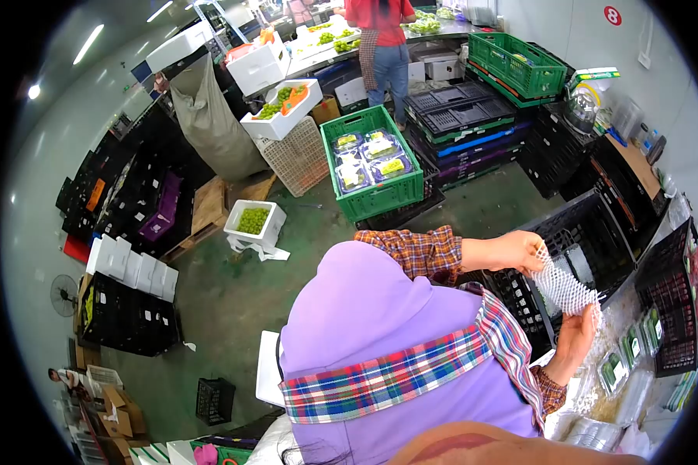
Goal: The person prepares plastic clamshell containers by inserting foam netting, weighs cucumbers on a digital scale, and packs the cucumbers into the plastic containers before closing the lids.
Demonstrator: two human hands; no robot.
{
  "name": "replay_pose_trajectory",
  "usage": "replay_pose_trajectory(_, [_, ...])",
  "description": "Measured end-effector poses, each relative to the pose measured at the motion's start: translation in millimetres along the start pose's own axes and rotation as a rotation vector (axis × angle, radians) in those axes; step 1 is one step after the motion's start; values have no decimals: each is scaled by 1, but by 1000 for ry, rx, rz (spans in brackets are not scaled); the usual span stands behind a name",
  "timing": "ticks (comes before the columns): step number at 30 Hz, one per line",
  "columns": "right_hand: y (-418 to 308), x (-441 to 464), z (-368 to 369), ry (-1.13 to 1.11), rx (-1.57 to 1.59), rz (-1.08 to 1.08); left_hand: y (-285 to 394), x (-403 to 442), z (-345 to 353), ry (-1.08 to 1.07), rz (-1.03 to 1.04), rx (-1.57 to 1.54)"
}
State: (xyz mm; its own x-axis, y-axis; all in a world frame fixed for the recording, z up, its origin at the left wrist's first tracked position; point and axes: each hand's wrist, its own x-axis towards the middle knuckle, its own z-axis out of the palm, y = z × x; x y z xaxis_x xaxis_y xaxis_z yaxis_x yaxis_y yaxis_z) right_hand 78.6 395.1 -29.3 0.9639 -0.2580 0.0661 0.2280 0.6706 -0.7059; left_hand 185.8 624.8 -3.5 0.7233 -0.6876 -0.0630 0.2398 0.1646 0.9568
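Observation:
A white foam net sleeve (562, 284) is stretched between my two hands over a black crate (524, 304). My left hand (517, 252) pinches its upper end between thumb and fingers. Its lower end is gripped by my right hand (574, 339), whose fingers are partly hidden behind the mesh. Whether anything is inside the sleeve I cannot tell. Behind it in the crate lies something clear and shiny, partly covered. Beside my right hand, labelled clear packs (614, 372) lie on a plastic-covered surface.
Another black crate (669, 298) stands at the right. A green crate (380, 203) holds packed boxes with yellow-green labels. On the floor sits a white foam box (242, 232) of green grapes. Stacked black crates (461, 108) stand farther back, near a person in a red shirt (377, 17).

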Motion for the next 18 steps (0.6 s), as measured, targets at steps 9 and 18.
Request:
replay_pose_trajectory(9, [-1,-5,-14,140,-219,-140,10,0,-12,-99,309,818])
replay_pose_trajectory(18, [-13,-36,-39,424,-663,-292,-3,14,-3,-215,445,914])
